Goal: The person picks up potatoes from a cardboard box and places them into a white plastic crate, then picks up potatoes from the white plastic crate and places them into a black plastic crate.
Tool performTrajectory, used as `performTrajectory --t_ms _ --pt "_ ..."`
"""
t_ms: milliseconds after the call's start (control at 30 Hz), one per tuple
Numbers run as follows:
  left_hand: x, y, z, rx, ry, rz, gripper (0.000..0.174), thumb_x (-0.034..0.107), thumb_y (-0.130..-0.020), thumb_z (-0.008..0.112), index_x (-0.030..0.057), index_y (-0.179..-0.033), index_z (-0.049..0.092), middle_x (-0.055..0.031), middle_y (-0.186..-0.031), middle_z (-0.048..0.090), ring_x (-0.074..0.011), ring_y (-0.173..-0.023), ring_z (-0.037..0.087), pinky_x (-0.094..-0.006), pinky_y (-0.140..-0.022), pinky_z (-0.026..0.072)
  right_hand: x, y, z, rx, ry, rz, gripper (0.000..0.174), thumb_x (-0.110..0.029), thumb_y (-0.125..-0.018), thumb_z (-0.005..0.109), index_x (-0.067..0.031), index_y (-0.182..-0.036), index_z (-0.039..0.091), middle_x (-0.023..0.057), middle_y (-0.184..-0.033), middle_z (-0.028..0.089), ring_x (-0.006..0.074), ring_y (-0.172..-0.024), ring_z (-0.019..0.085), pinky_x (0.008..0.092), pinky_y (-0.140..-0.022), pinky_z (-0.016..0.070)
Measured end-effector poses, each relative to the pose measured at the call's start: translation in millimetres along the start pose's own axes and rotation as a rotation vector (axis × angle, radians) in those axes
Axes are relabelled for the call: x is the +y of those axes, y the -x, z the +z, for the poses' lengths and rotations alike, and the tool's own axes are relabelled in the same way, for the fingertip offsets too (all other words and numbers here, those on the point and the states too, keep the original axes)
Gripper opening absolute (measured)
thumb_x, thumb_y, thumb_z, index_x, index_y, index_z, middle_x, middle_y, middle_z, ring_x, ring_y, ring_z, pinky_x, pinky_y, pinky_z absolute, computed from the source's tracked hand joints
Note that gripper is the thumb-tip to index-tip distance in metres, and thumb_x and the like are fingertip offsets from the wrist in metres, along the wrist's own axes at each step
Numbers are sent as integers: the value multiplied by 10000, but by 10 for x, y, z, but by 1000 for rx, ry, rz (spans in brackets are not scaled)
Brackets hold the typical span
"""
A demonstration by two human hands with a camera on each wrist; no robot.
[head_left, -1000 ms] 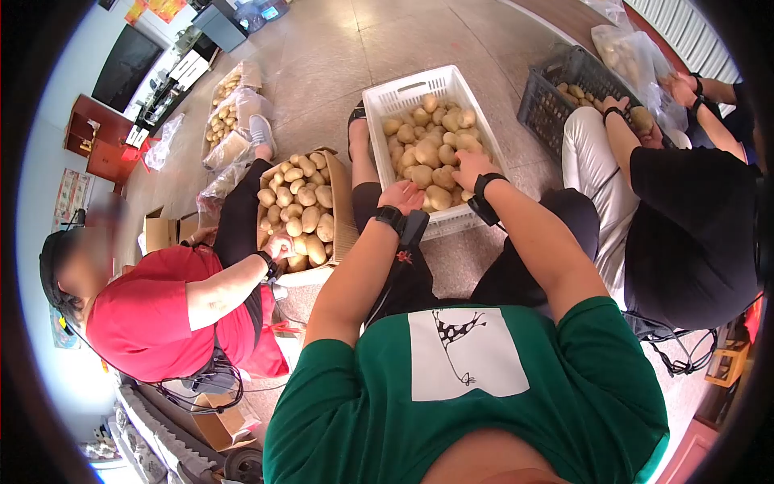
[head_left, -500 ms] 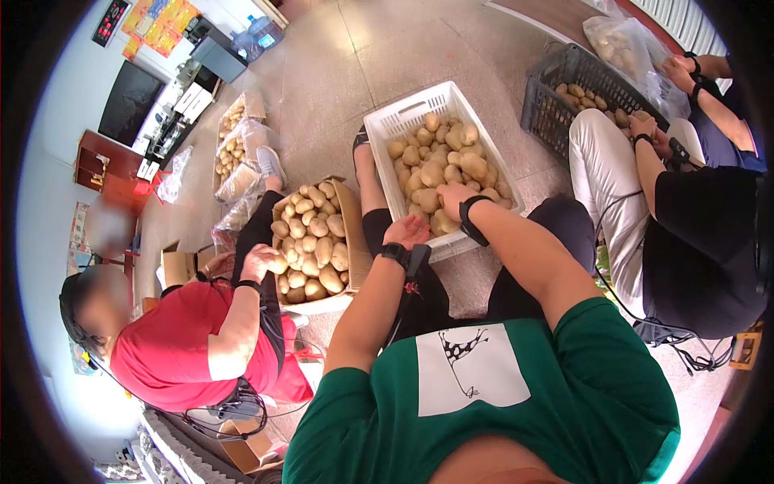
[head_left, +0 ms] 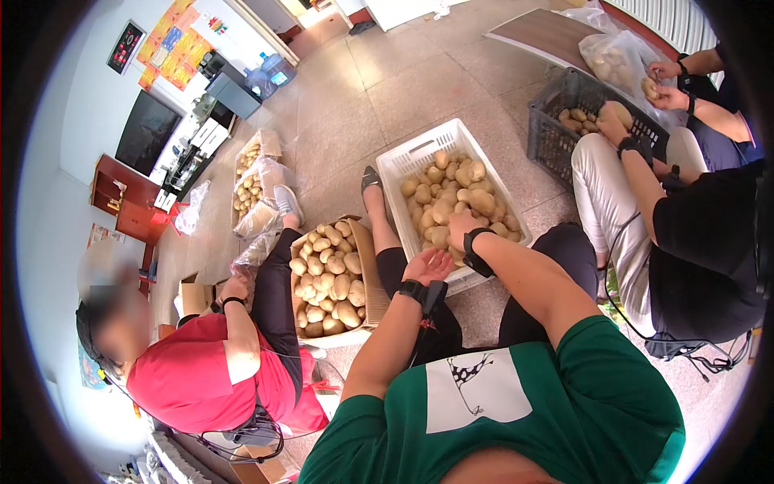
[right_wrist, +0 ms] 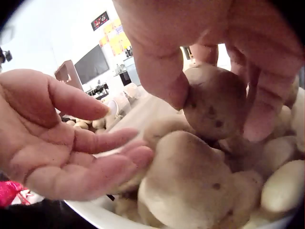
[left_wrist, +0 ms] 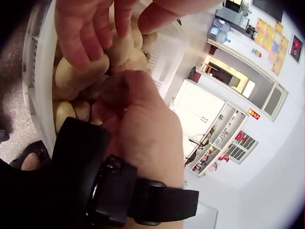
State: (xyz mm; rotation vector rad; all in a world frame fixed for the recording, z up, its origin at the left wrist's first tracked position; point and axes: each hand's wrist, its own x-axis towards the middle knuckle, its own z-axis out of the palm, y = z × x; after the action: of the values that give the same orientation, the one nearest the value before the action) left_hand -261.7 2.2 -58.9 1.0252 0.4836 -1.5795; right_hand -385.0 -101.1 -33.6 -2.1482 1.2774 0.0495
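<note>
A white plastic crate (head_left: 426, 147) full of loose potatoes (head_left: 442, 192) stands before my knees. My right hand (head_left: 463, 229) reaches into its near part. In the right wrist view, its thumb and fingers pinch a round potato (right_wrist: 214, 102) with dark spots, just above the others. My left hand (head_left: 430, 264) is at the crate's near left corner, palm up, with its fingers spread and slightly bent. It holds nothing, and its fingertips (right_wrist: 143, 155) are close beside a large, knobbly potato (right_wrist: 186, 183) in the right wrist view.
Left of the crate, a cardboard box (head_left: 369, 278) of potatoes stands by a person in red (head_left: 214, 375). A black crate (head_left: 548, 121) with potatoes is at right, beside a person in black (head_left: 701, 250). Another potato box (head_left: 270, 143) lies farther off.
The head view has tilted up, so the scene sits lower. My right hand stays among the potatoes, my left palm turned up. The red-clad person's hand has moved from the box to a plastic bag.
</note>
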Motion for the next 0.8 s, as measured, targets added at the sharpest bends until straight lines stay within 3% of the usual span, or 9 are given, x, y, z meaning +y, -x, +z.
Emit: performTrajectory --t_ms 133,167,333,433,500,533,600,667,800 --pt "-67 50 81 -28 -41 18 168 210 -915 427 80 -1006 483 -105 -1033 498 -289 -1019 495 -455 -875 427 -217 261 -269 12 -160 -145 379 -201 -716 589 44 -1002 548 273 -975 558 357 -909 571 392 -788 468" --pt "-65 67 92 -48 -106 41 183 228 -915 427 92 -1023 485 -103 -1039 495 -282 -1025 491 -447 -873 426 -177 167 -130 56 -182 -167 318 -188 -728 570 26 -963 575 228 -897 602 334 -874 590 387 -763 476" --pt "-145 262 238 -62 -46 103 309 268 -921 397 78 -1164 407 -115 -1167 430 -280 -1109 430 -466 -931 386 -212 235 -35 161 -338 -320 271 -177 -731 570 -28 -957 584 178 -877 613 321 -833 596 369 -723 480" --pt "4 -12 27 -177 -2 72 296 297 -920 394 75 -1106 457 -105 -1075 498 -265 -1026 494 -427 -862 441 -183 223 -17 241 -354 -422 246 -174 -729 577 -48 -940 591 149 -831 617 301 -774 599 359 -669 476" --pt "102 -244 -179 -397 46 4 290 325 -912 418 67 -1012 507 -87 -900 554 -237 -827 562 -372 -704 507 -150 221 -27 258 -394 -470 233 -173 -728 580 -50 -925 595 139 -806 616 289 -742 599 355 -642 472" --pt "103 -190 -194 -390 69 11 290 325 -912 418 67 -1012 507 -87 -900 554 -237 -827 562 -372 -704 507 -139 241 -73 257 -391 -453 216 -175 -729 579 -54 -907 600 134 -784 614 281 -722 596 351 -629 466" --pt "158 -13 -141 -382 63 -43 299 358 -899 449 70 -922 528 -69 -765 551 -212 -657 551 -315 -564 516 -100 267 -88 308 -375 -468 186 -178 -729 575 -58 -868 609 132 -738 607 270 -693 591 351 -609 457" --pt "213 2 -183 -316 144 64 320 386 -883 476 69 -905 508 -69 -754 540 -208 -608 534 -282 -520 507 -90 278 -152 231 -333 -409 200 -184 -718 587 -75 -883 613 131 -782 617 292 -742 592 377 -656 466" --pt "377 80 -377 -224 318 256 341 386 -858 520 51 -909 486 -75 -761 522 -212 -643 532 -293 -537 515 -15 248 -154 208 -357 -483 220 -195 -737 606 -49 -901 599 111 -742 610 261 -713 590 347 -652 462"
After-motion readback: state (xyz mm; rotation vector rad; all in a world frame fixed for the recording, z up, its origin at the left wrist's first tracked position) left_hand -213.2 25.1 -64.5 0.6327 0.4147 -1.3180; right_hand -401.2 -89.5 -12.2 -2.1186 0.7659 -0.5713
